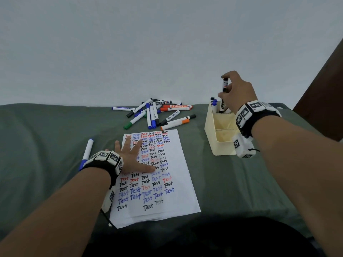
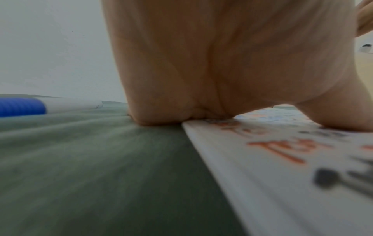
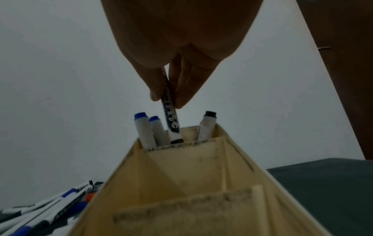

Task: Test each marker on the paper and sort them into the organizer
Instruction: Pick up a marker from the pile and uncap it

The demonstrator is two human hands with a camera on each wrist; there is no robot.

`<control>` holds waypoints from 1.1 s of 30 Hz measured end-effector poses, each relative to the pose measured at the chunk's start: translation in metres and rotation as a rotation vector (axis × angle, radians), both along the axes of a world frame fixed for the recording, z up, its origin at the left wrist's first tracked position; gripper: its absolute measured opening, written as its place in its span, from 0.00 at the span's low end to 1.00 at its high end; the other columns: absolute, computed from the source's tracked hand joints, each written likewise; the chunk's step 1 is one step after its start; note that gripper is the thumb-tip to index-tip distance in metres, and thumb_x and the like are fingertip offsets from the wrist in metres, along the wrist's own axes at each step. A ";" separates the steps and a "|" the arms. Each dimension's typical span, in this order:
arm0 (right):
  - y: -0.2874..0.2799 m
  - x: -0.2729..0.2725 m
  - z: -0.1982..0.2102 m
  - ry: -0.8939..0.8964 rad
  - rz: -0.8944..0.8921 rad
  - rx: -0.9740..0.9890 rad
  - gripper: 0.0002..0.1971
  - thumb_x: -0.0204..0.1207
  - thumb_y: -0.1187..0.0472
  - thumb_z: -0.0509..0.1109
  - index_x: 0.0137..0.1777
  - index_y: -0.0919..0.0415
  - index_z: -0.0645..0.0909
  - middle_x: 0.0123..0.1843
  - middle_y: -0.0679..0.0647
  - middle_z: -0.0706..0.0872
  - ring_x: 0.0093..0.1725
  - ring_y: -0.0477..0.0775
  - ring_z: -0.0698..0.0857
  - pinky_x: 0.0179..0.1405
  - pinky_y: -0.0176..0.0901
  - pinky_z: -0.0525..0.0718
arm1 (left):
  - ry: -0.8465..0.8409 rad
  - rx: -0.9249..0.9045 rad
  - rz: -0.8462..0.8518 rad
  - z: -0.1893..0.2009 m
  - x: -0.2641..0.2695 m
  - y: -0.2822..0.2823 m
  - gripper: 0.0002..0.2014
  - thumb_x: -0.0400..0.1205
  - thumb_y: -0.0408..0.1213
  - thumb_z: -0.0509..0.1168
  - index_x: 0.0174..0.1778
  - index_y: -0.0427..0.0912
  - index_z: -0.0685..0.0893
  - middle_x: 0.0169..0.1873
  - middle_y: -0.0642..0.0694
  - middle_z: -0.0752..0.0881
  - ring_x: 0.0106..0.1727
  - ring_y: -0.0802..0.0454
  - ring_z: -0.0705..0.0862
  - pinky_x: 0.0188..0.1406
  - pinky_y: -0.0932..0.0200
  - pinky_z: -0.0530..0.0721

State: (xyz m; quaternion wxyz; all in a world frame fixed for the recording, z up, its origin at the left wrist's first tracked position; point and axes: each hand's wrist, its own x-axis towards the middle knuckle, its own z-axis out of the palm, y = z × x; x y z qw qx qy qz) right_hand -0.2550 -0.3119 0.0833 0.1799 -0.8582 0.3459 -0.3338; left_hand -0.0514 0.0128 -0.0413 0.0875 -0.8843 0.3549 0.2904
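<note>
My right hand [image 1: 234, 89] pinches a black marker [image 1: 225, 86] upright, its lower end inside the far compartment of the cream organizer [image 1: 219, 143]. In the right wrist view the black marker [image 3: 171, 118] stands between two blue-capped markers [image 3: 144, 127] and a black-capped one [image 3: 207, 124] in that compartment of the organizer [image 3: 232, 159]. My left hand [image 1: 132, 156] lies flat with spread fingers on the test paper [image 1: 172, 191], which is covered in "Test" words in red, blue and black. In the left wrist view the palm [image 2: 222, 71] presses the paper's [image 2: 282, 183] edge.
A pile of markers [image 1: 157, 112] in blue, black, orange and green lies beyond the paper on the green cloth [image 1: 46, 136]. One blue-capped marker [image 1: 86, 153] lies alone left of my left wrist. A white wall stands behind; a dark brown panel [image 1: 324, 99] rises at the right.
</note>
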 end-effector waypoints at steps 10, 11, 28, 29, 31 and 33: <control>0.022 0.010 -0.008 0.308 -0.015 -0.212 0.14 0.85 0.57 0.64 0.66 0.52 0.86 0.67 0.53 0.85 0.77 0.62 0.70 0.67 0.53 0.77 | 0.002 -0.001 0.004 -0.001 0.000 -0.001 0.72 0.43 0.95 0.51 0.78 0.73 0.24 0.82 0.55 0.21 0.85 0.35 0.27 0.78 0.19 0.39; 0.029 0.015 -0.008 0.269 0.021 -0.257 0.15 0.84 0.58 0.64 0.67 0.53 0.85 0.70 0.53 0.83 0.79 0.62 0.68 0.69 0.55 0.77 | 0.002 0.001 0.006 -0.001 0.000 -0.001 0.72 0.43 0.95 0.51 0.78 0.73 0.24 0.82 0.55 0.21 0.85 0.35 0.27 0.78 0.19 0.39; 0.105 0.048 -0.127 1.057 0.225 0.106 0.54 0.76 0.20 0.53 0.91 0.54 0.40 0.92 0.60 0.39 0.89 0.69 0.39 0.86 0.68 0.48 | -0.032 0.029 0.001 -0.006 0.005 -0.004 0.71 0.41 0.95 0.51 0.76 0.75 0.22 0.82 0.56 0.20 0.85 0.35 0.27 0.77 0.20 0.38; 0.104 0.047 -0.133 1.045 0.225 0.114 0.54 0.76 0.20 0.53 0.91 0.53 0.39 0.92 0.59 0.37 0.89 0.68 0.39 0.86 0.68 0.48 | -0.030 0.033 0.000 -0.006 0.005 -0.004 0.71 0.41 0.95 0.51 0.76 0.75 0.22 0.81 0.56 0.20 0.85 0.35 0.27 0.77 0.20 0.38; 0.102 0.048 -0.140 1.037 0.222 0.123 0.54 0.75 0.19 0.53 0.91 0.52 0.38 0.91 0.58 0.35 0.90 0.66 0.38 0.86 0.68 0.47 | -0.021 0.045 0.002 -0.005 0.005 -0.004 0.72 0.42 0.95 0.52 0.77 0.74 0.22 0.81 0.55 0.20 0.84 0.34 0.26 0.78 0.20 0.38; 0.101 0.050 -0.143 1.034 0.218 0.131 0.55 0.74 0.19 0.53 0.90 0.51 0.38 0.91 0.57 0.34 0.90 0.65 0.38 0.86 0.68 0.46 | -0.005 0.068 0.013 -0.002 0.005 -0.006 0.73 0.41 0.95 0.53 0.78 0.73 0.22 0.82 0.54 0.20 0.84 0.32 0.26 0.79 0.22 0.39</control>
